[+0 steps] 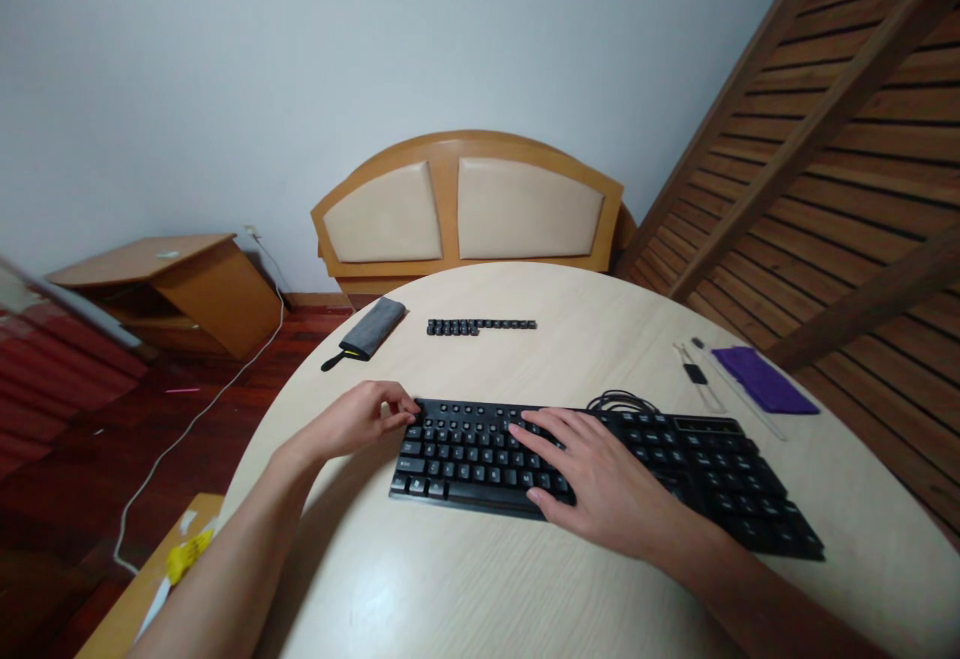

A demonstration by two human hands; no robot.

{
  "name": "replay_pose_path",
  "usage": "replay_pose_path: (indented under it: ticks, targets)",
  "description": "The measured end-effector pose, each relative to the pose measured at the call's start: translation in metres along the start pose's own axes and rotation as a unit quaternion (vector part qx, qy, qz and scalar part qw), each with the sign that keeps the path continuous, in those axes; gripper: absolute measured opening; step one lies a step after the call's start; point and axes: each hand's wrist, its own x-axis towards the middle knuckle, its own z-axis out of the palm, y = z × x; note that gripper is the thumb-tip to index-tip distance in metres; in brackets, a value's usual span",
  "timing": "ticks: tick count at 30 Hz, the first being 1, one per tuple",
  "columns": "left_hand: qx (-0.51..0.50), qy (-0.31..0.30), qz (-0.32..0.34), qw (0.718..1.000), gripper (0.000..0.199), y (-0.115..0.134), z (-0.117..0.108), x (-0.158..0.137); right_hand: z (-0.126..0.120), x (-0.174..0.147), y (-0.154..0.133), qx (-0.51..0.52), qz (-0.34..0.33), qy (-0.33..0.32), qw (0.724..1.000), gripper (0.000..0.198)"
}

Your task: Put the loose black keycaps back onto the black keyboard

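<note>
A black keyboard (480, 459) lies on the round pale table, with small bare key posts showing along its upper rows. At its upper left corner, my left hand (373, 417) has thumb and forefinger closed on a dark keycap (413, 420); the fingertips partly hide it. My right hand (592, 474) lies palm down across the middle of the keyboard, fingers spread, covering several keys. Beyond the keyboard, loose black keycaps (452, 327) stand in short rows on the table.
A grey pouch (379, 327) lies at the table's far left. A coiled black cable (622, 400) sits behind the keyboard. To the right are a purple cloth (763, 379), a keycap puller-like wire tool with a black handle (695, 373) and a thin pale stick (742, 391).
</note>
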Motion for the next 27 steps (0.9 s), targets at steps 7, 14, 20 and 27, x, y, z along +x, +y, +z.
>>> replay_pose_path:
  ticks: [7,14,20,27]
  targets:
    - [-0.009,-0.02,-0.002,1.0,0.035,-0.0006,-0.0007,0.0018,-0.0008,0.0,-0.0011,0.001,0.001,0.001,1.0,0.06]
    - [0.016,-0.008,-0.003,1.0,0.034,0.0012,-0.0014,0.0019,-0.0009,0.0,-0.0008,-0.009,0.0,-0.003,1.0,0.06]
    - [0.021,-0.017,0.015,1.0,0.032,0.0004,-0.0015,0.0002,-0.0013,0.0006,-0.002,-0.01,0.001,-0.005,1.0,0.06]
    - [0.028,-0.012,-0.002,1.0,0.032,0.002,-0.002,0.002,-0.0006,0.0001,-0.0018,-0.005,0.001,0.002,1.0,0.06]
